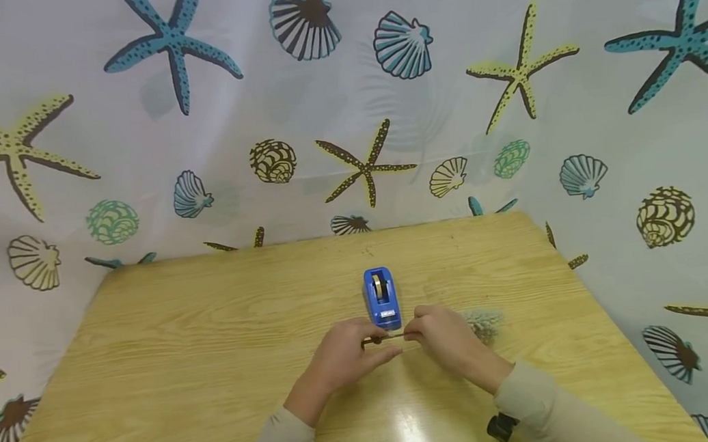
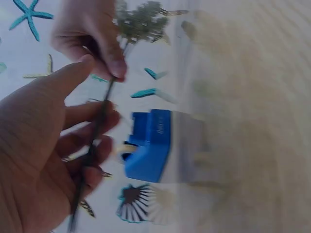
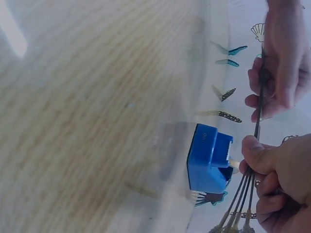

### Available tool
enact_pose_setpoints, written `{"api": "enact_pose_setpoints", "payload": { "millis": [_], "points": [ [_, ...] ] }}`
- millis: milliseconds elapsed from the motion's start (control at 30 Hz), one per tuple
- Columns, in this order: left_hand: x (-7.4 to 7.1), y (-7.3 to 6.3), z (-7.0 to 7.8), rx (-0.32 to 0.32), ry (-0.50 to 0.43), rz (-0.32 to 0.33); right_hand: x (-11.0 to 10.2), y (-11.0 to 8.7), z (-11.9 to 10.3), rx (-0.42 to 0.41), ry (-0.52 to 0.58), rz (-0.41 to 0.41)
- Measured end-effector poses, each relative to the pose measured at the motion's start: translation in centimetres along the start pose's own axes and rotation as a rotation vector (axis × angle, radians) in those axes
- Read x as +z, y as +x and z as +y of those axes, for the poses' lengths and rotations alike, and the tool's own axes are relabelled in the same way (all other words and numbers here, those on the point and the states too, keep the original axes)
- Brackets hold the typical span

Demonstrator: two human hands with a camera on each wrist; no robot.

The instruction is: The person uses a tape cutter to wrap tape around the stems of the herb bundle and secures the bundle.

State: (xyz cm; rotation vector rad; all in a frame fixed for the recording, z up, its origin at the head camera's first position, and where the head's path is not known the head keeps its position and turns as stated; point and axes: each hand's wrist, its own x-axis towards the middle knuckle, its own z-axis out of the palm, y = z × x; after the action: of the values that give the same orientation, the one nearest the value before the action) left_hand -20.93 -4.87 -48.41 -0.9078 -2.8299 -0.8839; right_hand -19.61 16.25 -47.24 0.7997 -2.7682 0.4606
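My right hand pinches a bunch of thin, dark flower stems between thumb and fingers. Beyond that grip the stems fan out toward small pale grey-green flower heads, seen to the right of the hand in the head view. The other end of the bunch runs across the fingers of my left hand, whose thumb is stretched out away from them. A blue tape dispenser with a roll of tape stands on the table just beyond both hands. The left wrist view is blurred around the stems.
The wood-grain table extends to both sides of the hands. Behind it and at the sides hangs a white cloth printed with starfish and shells. Light glares on the tabletop near its front.
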Motion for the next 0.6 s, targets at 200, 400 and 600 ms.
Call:
{"api": "enact_pose_setpoints", "payload": {
  "millis": [200,400,600],
  "points": [
    [-0.5,0.4,0.1,-0.055,-0.032,-0.105,0.4,-0.4,0.1,-0.041,-0.013,0.072],
    [0.3,0.0,-0.7,-0.043,-0.136,-0.049,0.0,0.0,0.7,0.067,0.214,-0.111],
    [0.5,-0.3,-0.6,-0.007,-0.184,0.052,-1.0,0.7,0.6,0.132,0.202,-0.254]
  ]
}}
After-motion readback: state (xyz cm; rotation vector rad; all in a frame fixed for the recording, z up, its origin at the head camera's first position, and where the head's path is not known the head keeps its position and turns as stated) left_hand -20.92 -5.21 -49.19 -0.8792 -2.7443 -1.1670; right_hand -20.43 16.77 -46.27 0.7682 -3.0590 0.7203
